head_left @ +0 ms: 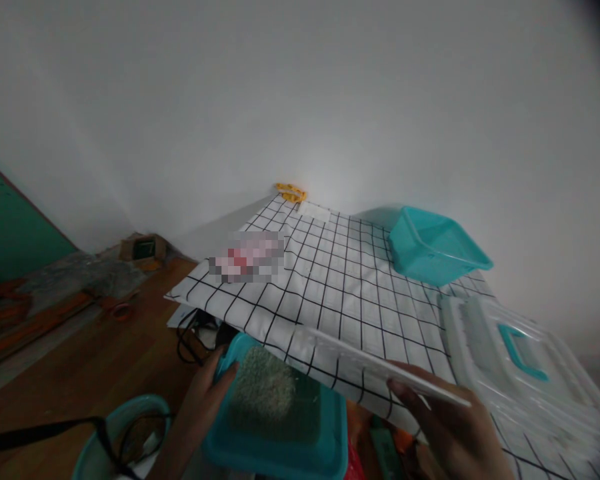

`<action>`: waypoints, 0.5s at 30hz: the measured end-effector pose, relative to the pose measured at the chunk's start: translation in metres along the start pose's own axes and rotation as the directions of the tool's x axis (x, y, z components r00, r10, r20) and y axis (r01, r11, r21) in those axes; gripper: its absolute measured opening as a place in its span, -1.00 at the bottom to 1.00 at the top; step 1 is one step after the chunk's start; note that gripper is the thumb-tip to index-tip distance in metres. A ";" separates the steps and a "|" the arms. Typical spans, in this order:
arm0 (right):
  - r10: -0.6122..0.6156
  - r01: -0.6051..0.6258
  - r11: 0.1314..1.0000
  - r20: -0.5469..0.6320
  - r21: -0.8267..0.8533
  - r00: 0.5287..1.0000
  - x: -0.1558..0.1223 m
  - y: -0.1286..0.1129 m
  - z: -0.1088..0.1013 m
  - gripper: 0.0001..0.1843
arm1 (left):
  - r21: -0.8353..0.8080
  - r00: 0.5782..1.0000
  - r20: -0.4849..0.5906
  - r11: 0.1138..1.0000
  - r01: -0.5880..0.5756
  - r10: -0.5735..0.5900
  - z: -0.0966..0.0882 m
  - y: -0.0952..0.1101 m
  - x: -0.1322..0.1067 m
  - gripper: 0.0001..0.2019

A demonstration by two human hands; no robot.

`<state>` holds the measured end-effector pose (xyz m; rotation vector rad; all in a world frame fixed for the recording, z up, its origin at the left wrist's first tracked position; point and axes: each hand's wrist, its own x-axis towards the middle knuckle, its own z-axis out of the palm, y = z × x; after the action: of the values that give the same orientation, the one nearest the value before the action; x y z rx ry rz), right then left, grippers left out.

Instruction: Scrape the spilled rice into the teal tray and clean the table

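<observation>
My left hand (203, 400) grips the left rim of a teal plastic tub (285, 457), thumb over the edge. Pale, greenish-white granular material (267, 383) is heaped inside, towards the back. The tub is below the near edge of the table, which covers part of its far right side. In my right hand (443, 423) is a thin, see-through plastic panel (350, 360), seen almost edge-on and tilted above the table's front edge. My fingers and thumb close around its right end.
A black-and-white checked cloth (325, 273) covers the table. On it are an empty teal basin (437, 247), a clear lid with a teal handle (520, 353), a blurred-out pinkish item (250, 257) and a yellow object (291, 193). A teal bucket (147, 403) stands at lower left.
</observation>
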<state>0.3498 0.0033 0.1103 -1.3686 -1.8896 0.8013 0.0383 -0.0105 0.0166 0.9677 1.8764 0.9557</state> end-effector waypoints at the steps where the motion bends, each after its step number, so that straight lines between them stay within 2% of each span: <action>1: 0.013 -0.016 0.999 -0.098 -0.038 0.995 -0.001 0.008 -0.005 -0.70 | 0.001 1.000 0.002 1.000 -0.004 0.004 0.000 0.000 0.000 -0.50; 3: 0.040 -0.069 0.993 -0.272 -0.097 0.961 -0.003 0.026 -0.017 -0.70 | 0.009 1.000 0.003 1.000 -0.006 0.006 0.000 0.000 0.000 -0.50; 6: 0.085 -0.148 0.980 -0.384 -0.137 0.919 -0.005 0.051 -0.030 -0.66 | 0.019 1.000 -0.018 1.000 0.008 -0.008 0.001 -0.003 0.001 -0.48; 10: 0.121 -0.177 0.977 -0.376 -0.118 0.919 -0.006 0.061 -0.031 -0.62 | 0.033 1.000 -0.023 0.999 0.004 -0.003 0.003 -0.010 0.004 -0.47; 15: 0.049 -0.118 0.972 -0.315 -0.205 0.948 -0.008 0.038 -0.012 -0.58 | 0.046 1.000 -0.017 0.999 -0.008 0.009 0.001 -0.010 0.003 -0.49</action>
<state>0.3823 0.0067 0.0862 -1.6165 -1.7198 0.3921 0.0354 -0.0122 0.0071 0.9983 1.9178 0.9316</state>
